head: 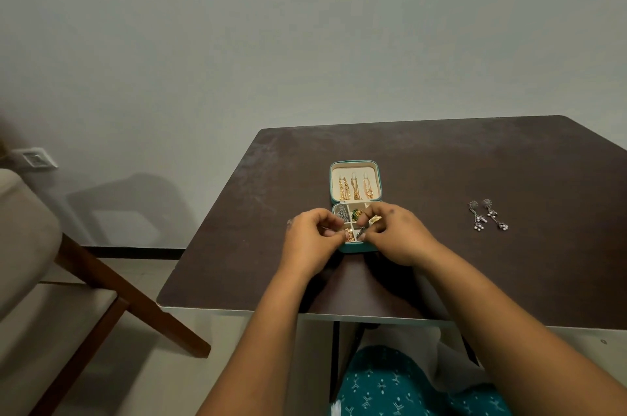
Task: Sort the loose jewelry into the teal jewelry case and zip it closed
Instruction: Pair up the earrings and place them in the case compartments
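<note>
Head view: the open teal jewelry case [355,167] lies mid-counter [475,157]; the left hand [314,239] and right hand [397,232] each pinch small jewelry over its compartments; silver earrings [488,215] lie well apart, rightward.

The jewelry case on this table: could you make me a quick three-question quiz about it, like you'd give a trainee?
1. True or false: the teal jewelry case lies open, with gold chains hanging in its lid.
2. Where does loose jewelry wait outside the case?
A. On the chair
B. On the table, right of the case
C. On the floor
3. Fill in: both the left hand and the right hand work over the case's ____ half, the one with compartments.

Key
1. True.
2. B: a pair of silver earrings lies on the dark table, apart from the case.
3. Near (lower) half; what the fingers pinch is too small to tell.
</note>
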